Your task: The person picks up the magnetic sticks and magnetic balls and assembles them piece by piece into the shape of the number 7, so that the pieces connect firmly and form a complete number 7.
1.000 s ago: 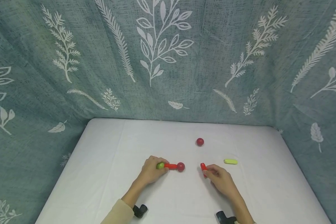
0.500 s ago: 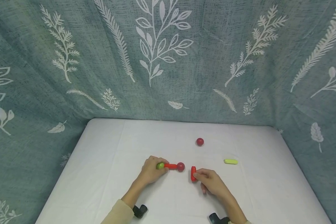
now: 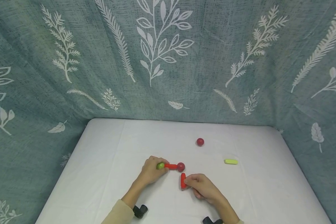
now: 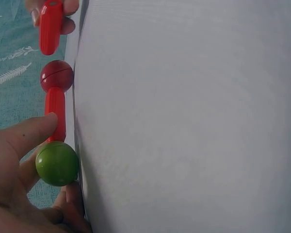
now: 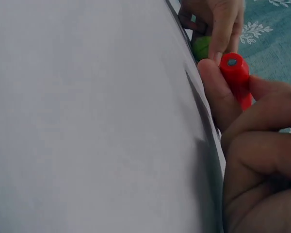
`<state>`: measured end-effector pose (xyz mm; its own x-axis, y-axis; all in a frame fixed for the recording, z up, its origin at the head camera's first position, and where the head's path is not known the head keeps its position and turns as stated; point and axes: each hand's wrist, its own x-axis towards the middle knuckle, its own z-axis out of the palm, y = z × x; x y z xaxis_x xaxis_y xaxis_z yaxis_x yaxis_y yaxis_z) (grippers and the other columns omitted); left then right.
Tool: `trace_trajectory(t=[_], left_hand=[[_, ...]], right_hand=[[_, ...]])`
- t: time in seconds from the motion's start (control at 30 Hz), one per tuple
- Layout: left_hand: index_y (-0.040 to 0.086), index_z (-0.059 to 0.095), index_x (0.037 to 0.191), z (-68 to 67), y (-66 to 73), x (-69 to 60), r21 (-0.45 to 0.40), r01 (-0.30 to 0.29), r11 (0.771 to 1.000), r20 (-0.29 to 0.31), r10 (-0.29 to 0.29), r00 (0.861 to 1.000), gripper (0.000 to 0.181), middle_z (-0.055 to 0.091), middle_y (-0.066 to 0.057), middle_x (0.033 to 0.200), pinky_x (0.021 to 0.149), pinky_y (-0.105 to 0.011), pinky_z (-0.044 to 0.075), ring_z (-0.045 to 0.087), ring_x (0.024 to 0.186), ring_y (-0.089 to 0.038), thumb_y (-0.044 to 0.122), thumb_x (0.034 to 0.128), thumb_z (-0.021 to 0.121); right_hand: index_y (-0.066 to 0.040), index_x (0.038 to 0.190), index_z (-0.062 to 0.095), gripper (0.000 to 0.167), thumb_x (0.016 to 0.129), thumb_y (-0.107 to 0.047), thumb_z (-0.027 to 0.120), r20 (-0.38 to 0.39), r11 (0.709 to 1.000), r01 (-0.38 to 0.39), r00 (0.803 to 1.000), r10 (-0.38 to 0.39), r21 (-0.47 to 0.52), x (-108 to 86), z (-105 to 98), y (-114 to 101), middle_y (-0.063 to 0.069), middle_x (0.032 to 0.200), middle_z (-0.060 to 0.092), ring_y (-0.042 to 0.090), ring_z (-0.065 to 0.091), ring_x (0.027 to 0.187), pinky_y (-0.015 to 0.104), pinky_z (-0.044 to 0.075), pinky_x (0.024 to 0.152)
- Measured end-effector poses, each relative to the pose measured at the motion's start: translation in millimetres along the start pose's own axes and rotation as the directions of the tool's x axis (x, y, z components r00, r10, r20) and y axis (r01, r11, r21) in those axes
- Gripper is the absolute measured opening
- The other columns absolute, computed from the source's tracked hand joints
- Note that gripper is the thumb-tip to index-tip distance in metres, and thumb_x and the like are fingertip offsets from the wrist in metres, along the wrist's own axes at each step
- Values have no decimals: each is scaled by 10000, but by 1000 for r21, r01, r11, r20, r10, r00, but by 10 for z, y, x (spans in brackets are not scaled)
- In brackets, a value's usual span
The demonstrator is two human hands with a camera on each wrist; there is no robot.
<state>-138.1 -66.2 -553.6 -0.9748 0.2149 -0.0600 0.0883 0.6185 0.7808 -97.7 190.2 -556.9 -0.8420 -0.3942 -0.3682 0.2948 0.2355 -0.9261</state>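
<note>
My left hand (image 3: 152,170) pinches a red rod (image 3: 171,166) that has a green ball (image 3: 161,165) at its left end and a dark red ball (image 3: 180,167) at its right end. In the left wrist view a thumb lies on that rod (image 4: 58,104), beside the green ball (image 4: 57,164). Between thumb and fingertips my right hand (image 3: 203,188) holds a second red rod (image 3: 183,181), just below the dark red ball and apart from it. The right wrist view shows a round grey spot in the end of this rod (image 5: 236,73).
Another dark red ball (image 3: 200,142) lies farther back on the white table (image 3: 123,140). A yellow-green rod (image 3: 231,161) lies to the right. Behind the table hangs a green curtain (image 3: 201,93) with a white leaf pattern.
My right hand has moved left and slightly nearer with its red rod, which now stands close to the joined pieces. My left hand has stayed in place.
</note>
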Motion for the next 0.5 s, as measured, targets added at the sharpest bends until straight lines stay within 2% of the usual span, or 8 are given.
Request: trace_trajectory(t=[0.23, 0.5], left_hand=[[235, 760, 1041, 3, -4, -4, 4, -6, 1000, -11, 6, 1000, 167, 563, -59, 1109, 815, -474, 428, 500, 1044, -251, 240, 874, 775], [235, 759, 1050, -2, -10, 5, 4, -8, 1000, -4, 8, 1000, 172, 560, -58, 1113, 818, -472, 429, 498, 1044, -246, 245, 878, 769]], right_hand=[[2, 1026, 721, 263, 975, -248, 657, 26, 1000, 7, 1000, -7, 16, 28, 81, -1, -28, 474, 443, 43, 355, 349, 190, 257, 356], [7, 995, 714, 267, 976, -253, 658, 16, 999, 22, 1000, -22, 35, 88, 146, -17, 12, 492, 530, 41, 343, 338, 191, 247, 348]])
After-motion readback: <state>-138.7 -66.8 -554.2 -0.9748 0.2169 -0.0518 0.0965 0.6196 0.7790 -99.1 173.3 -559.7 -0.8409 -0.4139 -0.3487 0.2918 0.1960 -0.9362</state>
